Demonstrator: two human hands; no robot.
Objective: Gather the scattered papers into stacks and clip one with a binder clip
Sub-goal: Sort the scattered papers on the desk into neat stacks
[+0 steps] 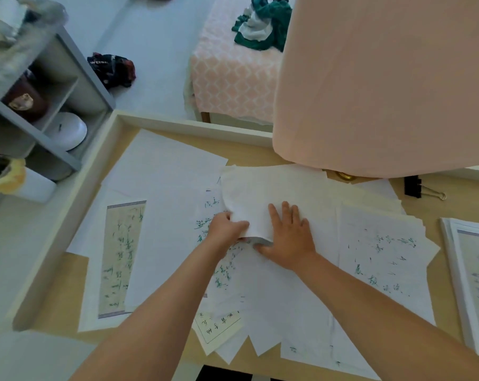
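White papers [288, 298] lie overlapping across mid-table. Left hand [227, 229] grips the near-left corner of the curled top sheet [260, 188] at centre. Right hand [290, 237] lies flat on it, fingers straight and spread (thumb at the sheet's near edge). Black binder clip [413, 187] far right on bare wood, just beside the papers. Squared stack [469, 284] at right edge.
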